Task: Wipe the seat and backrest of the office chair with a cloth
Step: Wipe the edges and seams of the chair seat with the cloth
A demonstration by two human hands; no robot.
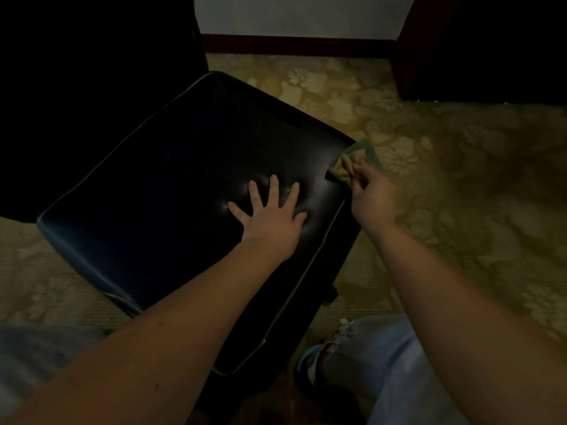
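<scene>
Head view, looking down on one office chair seat (171, 179), black, glossy, edged with pale piping (306, 271). Around the seat: patterned yellow-green carpet (460, 179) on every visible side; beyond its far corner, a pale wall (297, 13) with a dark red skirting board (297, 46); beyond and to the right of the seat, one dark piece of furniture (491, 47); to the far left of the seat, a large black mass (92, 72), too dark to tell whether it is the backrest. Near the seat's closest corner, one light-blue ripped trouser leg (383, 357); a blurred grey shape (46, 348) lies to the near left.

Two hands, one cloth. The left hand (273, 216) lies flat on the seat's right half, fingers spread and straight, holding nothing; its forearm crosses the near edge and hides part of the piping. The right hand (372, 197) is at the seat's right corner, fingers curled round a bunched yellow-and-green cloth (343, 168), which touches the corner and partly overhangs the carpet. The hands are apart, the seat's right edge between them
</scene>
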